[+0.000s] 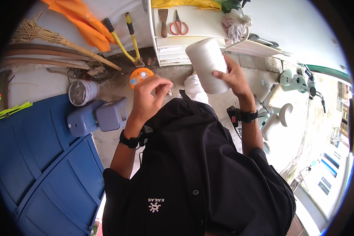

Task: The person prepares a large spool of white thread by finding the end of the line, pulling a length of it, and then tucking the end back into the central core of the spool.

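My right hand (234, 76) grips a large spool of white twine or thread (208, 66) from its right side, thumb across the front. The spool is tilted over the floor, above a leg in white trousers. To the left, my left hand (153, 96) is raised with curled fingers, thumb and fingertips close together; no strand can be made out between them. Just beyond it is a round orange container (141, 72) with small items on or in it, partly hidden by the hand. Red-handled scissors (179, 27) and a scraper (163, 23) lie on a white shelf (194, 25).
Yellow-handled bolt cutters (132, 38) and a straw broom (67, 42) lean at the upper left. A white bucket (83, 92), blue-grey plastic stools (98, 116) and a blue door panel (47, 153) stand left. An electric scooter (295, 84) is at right. A plastic bag (236, 25) hangs beside the shelf.
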The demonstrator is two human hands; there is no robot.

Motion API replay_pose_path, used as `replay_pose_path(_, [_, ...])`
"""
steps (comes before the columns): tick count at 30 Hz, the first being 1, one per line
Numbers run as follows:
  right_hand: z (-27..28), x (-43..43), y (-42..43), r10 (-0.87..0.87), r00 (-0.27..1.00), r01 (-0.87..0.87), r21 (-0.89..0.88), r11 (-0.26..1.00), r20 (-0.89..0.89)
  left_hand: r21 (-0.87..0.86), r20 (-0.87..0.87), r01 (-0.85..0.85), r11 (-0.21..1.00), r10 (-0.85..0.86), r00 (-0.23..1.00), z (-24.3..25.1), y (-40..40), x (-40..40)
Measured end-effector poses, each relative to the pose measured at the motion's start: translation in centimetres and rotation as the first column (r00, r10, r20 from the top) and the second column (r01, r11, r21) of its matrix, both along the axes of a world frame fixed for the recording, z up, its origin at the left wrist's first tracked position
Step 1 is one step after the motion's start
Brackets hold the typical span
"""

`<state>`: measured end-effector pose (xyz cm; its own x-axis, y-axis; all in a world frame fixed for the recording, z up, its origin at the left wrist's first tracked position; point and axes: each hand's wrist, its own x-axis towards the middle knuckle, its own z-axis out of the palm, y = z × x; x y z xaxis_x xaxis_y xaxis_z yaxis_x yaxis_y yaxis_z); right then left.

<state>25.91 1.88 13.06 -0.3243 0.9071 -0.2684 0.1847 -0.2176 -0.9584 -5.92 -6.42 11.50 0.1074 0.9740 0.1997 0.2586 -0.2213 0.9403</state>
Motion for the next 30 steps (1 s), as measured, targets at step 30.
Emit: replay_pose_path(30, [2.1,-6.0,-2.0,0.228,0.937,-0.341,0.545,0.766,0.266,-0.403,0.852,0.421,0.813,0.164,0.497,-6.2,-2.8,-0.2])
